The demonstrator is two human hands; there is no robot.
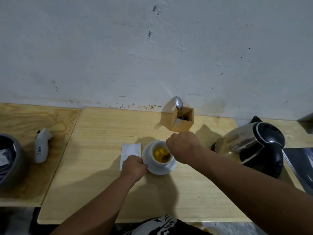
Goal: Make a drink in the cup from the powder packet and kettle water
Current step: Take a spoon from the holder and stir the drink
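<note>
A white cup [159, 162] stands on a white saucer [166, 169] in the middle of the wooden table [101, 184]. The cup holds amber-yellow liquid. My right hand [183, 146] is over the cup, closed on a spoon [166, 156] whose bowl dips into the liquid. My left hand [133, 167] pinches the saucer's left rim. A white packet [129, 152] lies flat just left of the saucer, partly under my left hand. The steel and black kettle [250, 146] stands at the right.
A wooden holder [183, 121] with a spoon [179, 102] sticking up stands near the wall behind the cup. A white device [41, 147] and a grey bin [10, 161] are on the left. A dark booklet [301, 167] lies at the right edge.
</note>
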